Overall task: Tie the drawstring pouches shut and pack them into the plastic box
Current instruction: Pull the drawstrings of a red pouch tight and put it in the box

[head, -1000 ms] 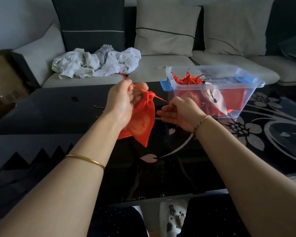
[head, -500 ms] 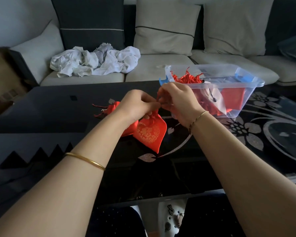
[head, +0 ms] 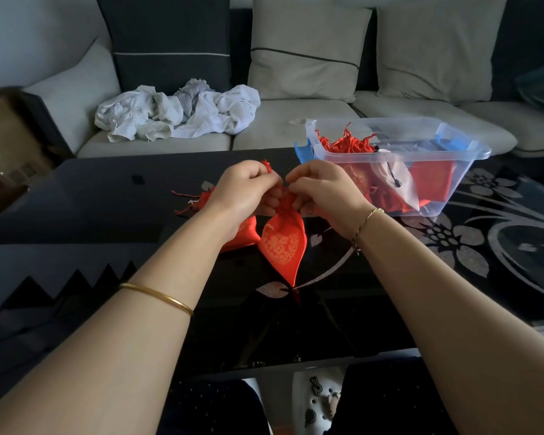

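A red drawstring pouch (head: pixel 283 246) with a gold pattern hangs by its gathered neck above the black table. My left hand (head: pixel 245 189) and my right hand (head: pixel 324 189) meet at that neck, both pinching its red cords. A second red pouch (head: pixel 242 233) lies on the table behind my left wrist, its cords trailing left. The clear plastic box (head: pixel 446 183) stands to the right of my right hand and holds several red pouches (head: pixel 349 142).
The glossy black table (head: pixel 107 199) has a white flower pattern on its right side. Behind it is a grey sofa with a heap of white cloth (head: pixel 176 111) and cushions. A brown cardboard box (head: pixel 4 146) sits at far left.
My hands came together from apart at the pouch's neck. The pouch swung from left of centre to hang between both hands, gold pattern facing me.
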A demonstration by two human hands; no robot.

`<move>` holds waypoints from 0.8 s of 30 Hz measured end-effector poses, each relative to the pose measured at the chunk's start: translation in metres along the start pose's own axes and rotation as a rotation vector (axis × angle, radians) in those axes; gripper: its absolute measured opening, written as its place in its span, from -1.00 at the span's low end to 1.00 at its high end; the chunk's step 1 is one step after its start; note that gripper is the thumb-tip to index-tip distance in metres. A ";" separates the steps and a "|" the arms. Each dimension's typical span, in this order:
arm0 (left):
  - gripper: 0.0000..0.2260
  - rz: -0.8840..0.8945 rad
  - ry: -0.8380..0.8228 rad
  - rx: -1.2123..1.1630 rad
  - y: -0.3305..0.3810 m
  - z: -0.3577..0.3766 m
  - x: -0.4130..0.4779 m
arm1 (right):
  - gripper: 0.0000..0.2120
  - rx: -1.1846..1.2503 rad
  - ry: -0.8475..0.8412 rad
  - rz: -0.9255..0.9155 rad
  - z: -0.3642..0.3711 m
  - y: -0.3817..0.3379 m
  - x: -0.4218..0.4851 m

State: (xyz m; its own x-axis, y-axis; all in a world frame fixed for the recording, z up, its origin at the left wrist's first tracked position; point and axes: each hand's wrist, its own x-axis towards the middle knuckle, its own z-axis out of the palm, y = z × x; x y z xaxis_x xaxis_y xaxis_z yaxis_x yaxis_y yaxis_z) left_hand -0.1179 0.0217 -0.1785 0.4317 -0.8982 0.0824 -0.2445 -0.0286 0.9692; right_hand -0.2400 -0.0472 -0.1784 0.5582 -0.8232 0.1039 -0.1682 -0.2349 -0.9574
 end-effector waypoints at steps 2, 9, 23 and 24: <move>-0.82 0.001 0.018 0.006 -0.001 0.001 0.001 | -0.91 -0.053 -0.005 -0.039 0.001 0.001 -0.001; -0.86 -0.003 0.110 0.032 0.000 0.001 0.002 | -0.83 -0.344 0.088 -0.309 0.007 0.006 -0.001; -0.80 -0.041 0.265 -0.024 0.005 -0.009 0.005 | -0.93 -0.270 0.137 -0.208 0.007 0.006 0.002; -0.81 0.009 0.255 0.040 0.007 -0.010 0.003 | -0.93 -0.209 0.131 -0.155 0.005 0.008 0.002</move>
State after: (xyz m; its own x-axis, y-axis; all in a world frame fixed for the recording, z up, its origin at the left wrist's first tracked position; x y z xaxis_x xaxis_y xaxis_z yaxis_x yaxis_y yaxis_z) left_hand -0.1096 0.0229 -0.1697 0.6334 -0.7588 0.1514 -0.2809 -0.0432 0.9588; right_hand -0.2358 -0.0481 -0.1869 0.4825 -0.8260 0.2914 -0.2607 -0.4530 -0.8525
